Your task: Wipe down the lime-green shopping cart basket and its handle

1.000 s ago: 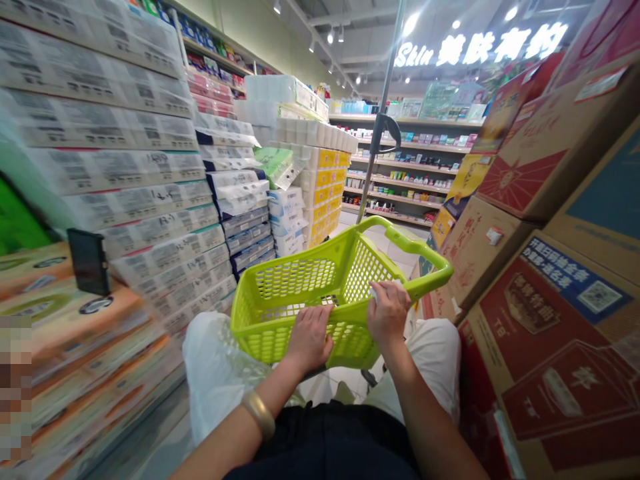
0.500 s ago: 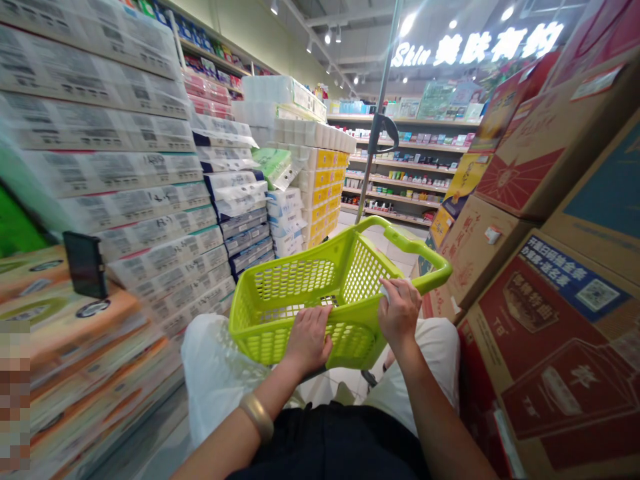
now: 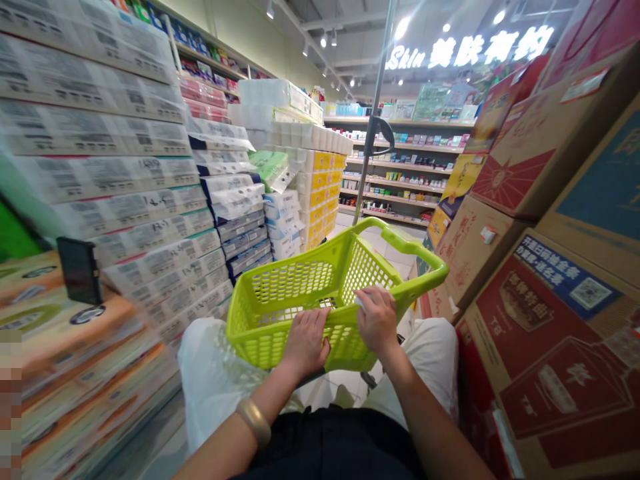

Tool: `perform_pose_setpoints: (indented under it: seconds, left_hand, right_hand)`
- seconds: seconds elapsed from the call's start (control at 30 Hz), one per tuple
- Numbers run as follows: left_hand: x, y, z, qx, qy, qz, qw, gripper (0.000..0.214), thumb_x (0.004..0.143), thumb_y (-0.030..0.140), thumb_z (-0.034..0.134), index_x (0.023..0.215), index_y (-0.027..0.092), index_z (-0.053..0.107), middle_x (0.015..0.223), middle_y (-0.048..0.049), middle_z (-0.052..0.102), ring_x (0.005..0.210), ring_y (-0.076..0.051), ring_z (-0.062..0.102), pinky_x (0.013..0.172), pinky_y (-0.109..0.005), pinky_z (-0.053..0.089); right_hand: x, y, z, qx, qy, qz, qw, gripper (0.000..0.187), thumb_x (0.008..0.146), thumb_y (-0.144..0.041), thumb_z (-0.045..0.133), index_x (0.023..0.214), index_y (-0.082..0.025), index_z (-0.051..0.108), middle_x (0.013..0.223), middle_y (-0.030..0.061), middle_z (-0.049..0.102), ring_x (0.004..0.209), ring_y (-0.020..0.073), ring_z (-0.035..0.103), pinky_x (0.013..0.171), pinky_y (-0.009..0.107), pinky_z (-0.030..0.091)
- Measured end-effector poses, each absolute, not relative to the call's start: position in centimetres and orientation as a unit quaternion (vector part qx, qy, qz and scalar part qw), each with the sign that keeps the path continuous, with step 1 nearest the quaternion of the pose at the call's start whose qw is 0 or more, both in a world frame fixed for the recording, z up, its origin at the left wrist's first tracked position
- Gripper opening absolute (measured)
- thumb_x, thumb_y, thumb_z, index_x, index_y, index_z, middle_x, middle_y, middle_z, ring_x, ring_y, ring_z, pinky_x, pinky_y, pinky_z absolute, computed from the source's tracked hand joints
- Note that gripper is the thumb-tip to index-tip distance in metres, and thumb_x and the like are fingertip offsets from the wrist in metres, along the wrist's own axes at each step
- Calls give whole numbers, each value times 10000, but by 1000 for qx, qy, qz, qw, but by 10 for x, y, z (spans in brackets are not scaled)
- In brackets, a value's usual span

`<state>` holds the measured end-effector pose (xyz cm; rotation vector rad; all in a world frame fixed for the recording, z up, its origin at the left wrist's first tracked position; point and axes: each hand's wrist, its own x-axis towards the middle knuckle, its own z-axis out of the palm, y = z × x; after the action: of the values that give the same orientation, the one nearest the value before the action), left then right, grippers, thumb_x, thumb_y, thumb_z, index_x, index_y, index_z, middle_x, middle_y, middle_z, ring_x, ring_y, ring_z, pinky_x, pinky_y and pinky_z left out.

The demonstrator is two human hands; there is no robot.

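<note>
A lime-green plastic shopping basket (image 3: pixel 280 337) with lattice walls and a looped handle sits between my knees. Nothing can be seen lying inside it. My left hand (image 3: pixel 306 340) is closed over the basket's near rim, fingers folded inward and thumb outside. On the same rim, further right, rests my right hand (image 3: pixel 377 320). Its fingers are closed, and a small white piece (image 3: pixel 359 300), perhaps paper or tissue, pokes out by the fingertips. A gold-coloured bangle (image 3: pixel 254 420) circles my left wrist.
Stacked wrapped paper packs (image 3: pixel 150 180) rise at the left. Printed cartons (image 3: pixel 550 333) crowd the right side. A black rectangular device (image 3: pixel 80 270) stands on orange packs (image 3: pixel 65 320). Beyond the basket are a metal pole (image 3: pixel 371 133) and product shelves (image 3: pixel 410 160).
My right hand has slid left along the basket's rim, nearer my left hand, with the white piece still at its fingers. My left hand keeps its hold; the view has shifted slightly.
</note>
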<state>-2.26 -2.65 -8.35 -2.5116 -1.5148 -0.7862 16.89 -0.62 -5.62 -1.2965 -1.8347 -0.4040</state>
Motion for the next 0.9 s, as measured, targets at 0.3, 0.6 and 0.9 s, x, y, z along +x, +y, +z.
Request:
perform_pose_setpoints:
  seconds: [0.3,0.6,0.9]
  left_hand:
    - [-22,-26,-85,-824,-497,-266,60,589,742,182,530,1325,145,450,1150,-122,595,1079,-278,515,1021,-438,353]
    - [-25,-24,-85,-834,-477,-268,74,593,735,175,535,1320,129,451,1124,-124,601,1060,-276,524,998,-439,365]
    - [-32,-3,-85,-838,-465,-274,75,541,743,178,507,1281,139,468,1086,-117,614,1028,-277,534,959,-434,374]
  right_hand:
    - [194,2,-46,-573,-644,-215,458,349,794,-109,501,1073,-181,698,1054,97,620,1082,265,494,1020,414,323]
    - [173,-3,-48,-531,-728,-166,402,326,802,-129,533,1077,-217,685,1026,56,651,1077,233,509,1082,395,242]
    - [287,34,2,-622,-621,-257,401,299,805,-177,487,999,-187,715,939,88,644,938,249,510,927,370,310]
